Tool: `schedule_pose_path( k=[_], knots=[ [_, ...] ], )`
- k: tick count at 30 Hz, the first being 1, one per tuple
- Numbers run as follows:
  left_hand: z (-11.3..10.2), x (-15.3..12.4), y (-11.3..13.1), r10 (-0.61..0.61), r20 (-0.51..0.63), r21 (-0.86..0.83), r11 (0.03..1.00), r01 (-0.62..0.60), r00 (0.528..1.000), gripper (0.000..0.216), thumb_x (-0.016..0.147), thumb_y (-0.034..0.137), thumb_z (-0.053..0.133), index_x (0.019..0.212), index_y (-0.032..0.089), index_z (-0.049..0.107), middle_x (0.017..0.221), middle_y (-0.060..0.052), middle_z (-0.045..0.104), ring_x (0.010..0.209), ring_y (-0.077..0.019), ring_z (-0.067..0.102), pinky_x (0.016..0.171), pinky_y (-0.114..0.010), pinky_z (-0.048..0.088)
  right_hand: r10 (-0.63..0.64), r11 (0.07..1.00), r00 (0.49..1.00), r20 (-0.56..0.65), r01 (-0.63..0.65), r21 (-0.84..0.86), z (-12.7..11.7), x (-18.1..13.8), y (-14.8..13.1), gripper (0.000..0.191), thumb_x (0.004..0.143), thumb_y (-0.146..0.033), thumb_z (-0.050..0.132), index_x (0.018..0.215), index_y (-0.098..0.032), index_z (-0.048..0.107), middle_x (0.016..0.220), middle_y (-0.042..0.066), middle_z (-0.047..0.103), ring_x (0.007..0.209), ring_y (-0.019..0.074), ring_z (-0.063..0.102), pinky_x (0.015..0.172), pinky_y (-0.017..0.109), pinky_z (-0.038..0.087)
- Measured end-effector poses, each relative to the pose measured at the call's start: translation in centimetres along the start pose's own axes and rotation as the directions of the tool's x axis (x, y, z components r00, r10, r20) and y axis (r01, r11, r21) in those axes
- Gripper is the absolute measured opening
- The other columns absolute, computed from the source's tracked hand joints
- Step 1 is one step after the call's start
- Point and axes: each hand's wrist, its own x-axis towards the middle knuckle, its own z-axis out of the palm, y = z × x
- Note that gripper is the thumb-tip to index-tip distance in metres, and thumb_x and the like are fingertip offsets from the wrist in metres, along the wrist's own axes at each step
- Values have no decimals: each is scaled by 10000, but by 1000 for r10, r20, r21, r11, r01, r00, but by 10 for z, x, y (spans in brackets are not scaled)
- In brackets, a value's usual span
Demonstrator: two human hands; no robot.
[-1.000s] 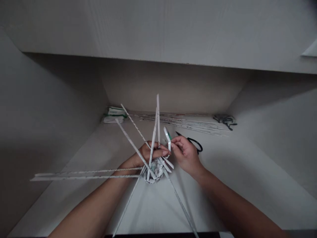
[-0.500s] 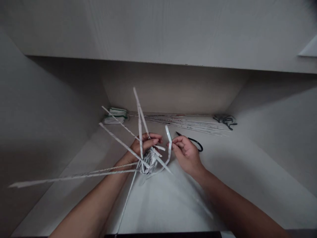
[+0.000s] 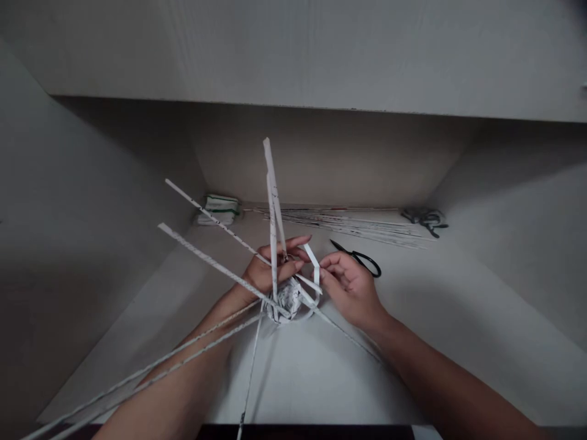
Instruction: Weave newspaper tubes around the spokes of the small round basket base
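Note:
A small round woven paper basket (image 3: 290, 298) with several long rolled-paper tubes sticking out hangs over the white surface. My left hand (image 3: 275, 266) is closed round its far left side, with the index finger stretched toward a bent strip. Between thumb and fingertips, my right hand (image 3: 346, 284) pinches that folded white paper strip (image 3: 316, 263), which loops down beside the basket. The strip's upper end reaches the left fingertips. Two tubes (image 3: 274, 214) stand upright past my left hand, and others spread out to the left and toward me. My left palm is partly hidden by the tubes.
Black-handled scissors (image 3: 362, 261) lie just beyond my right hand. Along the back wall lies a bundle of thin paper tubes (image 3: 348, 221). A white and green packet (image 3: 220, 209) sits at the back left, and a dark tangled item (image 3: 426, 219) at the back right. A panel (image 3: 293, 61) overhangs above.
The basket has turned and shifted slightly right with its tubes. My left index finger has stretched out to the strip's upper end, while my right hand keeps its pinch on the strip.

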Motion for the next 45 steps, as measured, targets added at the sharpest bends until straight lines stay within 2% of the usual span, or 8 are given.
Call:
schedule_pose_path(
  k=[4,8,11,16,21,25,30,45],
  knots=[
    [3,0,1,12,-72,-34,999,-14,997,417,748,251,736,1162,232,693,890,-60,706,693,-120,635,621,-222,503,11,1000,1000,-1,-12,-21,0,0,-1,90,874,-299,580,878,-210,569,763,11,658,688,135,621,623,235,470],
    [6,1,0,-4,-182,-56,998,-7,983,408,725,256,756,1129,232,708,846,-41,698,664,-110,624,598,-215,492,-58,992,998,0,57,-112,-2,-1,-1,64,869,-272,582,889,-211,578,779,9,668,708,133,638,659,237,481],
    [7,2,1,-26,-201,-48,999,17,979,460,719,262,757,1170,206,688,869,-54,703,653,-109,619,589,-216,487,-81,987,997,-16,78,-143,-3,-2,-1,58,869,-267,582,887,-213,579,778,8,667,701,131,640,646,233,478],
    [12,0,7,-13,-232,30,999,20,973,397,721,273,754,1111,204,723,872,-61,709,687,-119,607,621,-233,494,-36,993,999,-21,34,-112,-2,-2,-1,74,873,-289,579,881,-215,578,779,14,666,696,137,634,621,235,471],
    [14,-2,8,1,-166,52,999,8,986,390,719,274,758,1102,206,729,864,-71,706,708,-134,614,647,-255,502,59,998,997,-48,-60,-24,-2,-1,-2,103,856,-311,604,870,-213,577,750,9,660,658,133,611,591,233,452],
    [13,-3,2,19,-80,53,998,-15,997,423,724,278,754,1133,174,716,845,-81,703,726,-139,618,678,-257,503,109,992,994,-14,-108,73,-2,3,-3,116,848,-313,611,840,-205,570,743,7,667,643,124,596,594,229,444],
    [12,-6,-3,30,-48,117,993,-24,998,416,739,286,743,1131,151,715,899,-102,727,747,-152,632,702,-265,512,150,983,989,-9,-148,112,-2,5,-4,132,832,-317,629,825,-200,568,714,4,669,634,126,601,599,234,444],
    [10,-5,-4,57,10,129,990,-58,998,488,757,280,722,1235,204,657,877,-83,698,739,-148,612,675,-264,502,156,982,988,-17,-153,108,-1,6,-1,140,821,-324,642,829,-203,573,708,1,661,651,132,612,617,244,459]
  ],
)
